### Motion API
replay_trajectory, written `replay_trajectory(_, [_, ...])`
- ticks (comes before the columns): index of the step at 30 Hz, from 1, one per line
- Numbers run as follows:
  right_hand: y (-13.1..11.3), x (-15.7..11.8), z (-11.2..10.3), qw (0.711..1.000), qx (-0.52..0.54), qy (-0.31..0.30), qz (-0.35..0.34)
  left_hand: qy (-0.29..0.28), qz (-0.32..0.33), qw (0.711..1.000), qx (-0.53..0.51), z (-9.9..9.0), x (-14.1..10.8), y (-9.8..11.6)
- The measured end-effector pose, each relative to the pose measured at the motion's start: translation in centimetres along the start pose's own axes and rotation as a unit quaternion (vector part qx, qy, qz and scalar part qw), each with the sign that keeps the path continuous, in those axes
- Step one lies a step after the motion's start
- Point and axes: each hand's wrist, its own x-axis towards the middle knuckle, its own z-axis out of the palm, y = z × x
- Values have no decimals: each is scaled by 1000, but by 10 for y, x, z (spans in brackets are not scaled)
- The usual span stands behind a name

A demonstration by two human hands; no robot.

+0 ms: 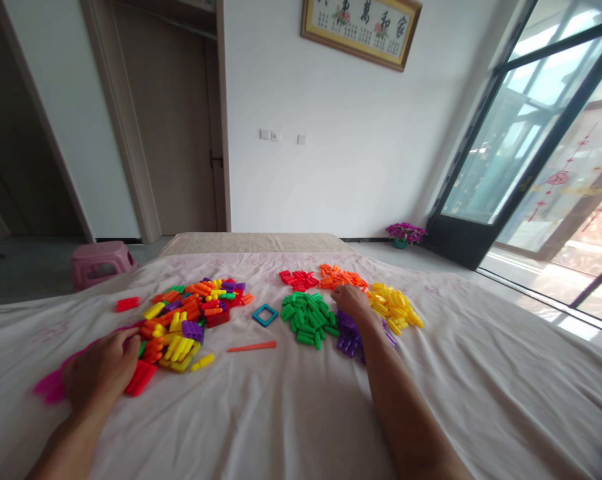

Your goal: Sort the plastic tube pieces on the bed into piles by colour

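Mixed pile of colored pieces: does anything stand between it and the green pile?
Yes: the blue square frame lies between the mixed pile and the green pile, with the orange stick lower in the picture.

Bright glass door on our right!
We spot framed calligraphy high on the white wall, pink stool left.
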Motion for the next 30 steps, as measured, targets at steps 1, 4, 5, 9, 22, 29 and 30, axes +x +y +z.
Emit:
replay_trajectory(1, [-10,-3,-4,1000,9,16,-19,3,-8,1000,-1,-3,-2,3])
replay_trajectory(4, [-48,-20,-12,989,68,36,-129,1,-11,1000,-7,-8,-3,6])
replay_trajectory(5, [-64,-28,-12,980,88,31,-174,0,-8,1000,-10,-8,-3,6])
replay_trajectory(9, [-122,-65,5,936,131,-2,-327,3,-10,1000,-20,-5,-3,4])
replay_trajectory(22, [-203,-128,75,807,160,-17,-568,40,3,999,-32,0,-4,3])
replay_trajectory(29, [-197,-125,79,833,136,19,-536,35,5,999,-28,4,-1,0])
replay_trajectory(30, [-194,-125,75,834,133,23,-534,31,4,999,-25,6,0,-2])
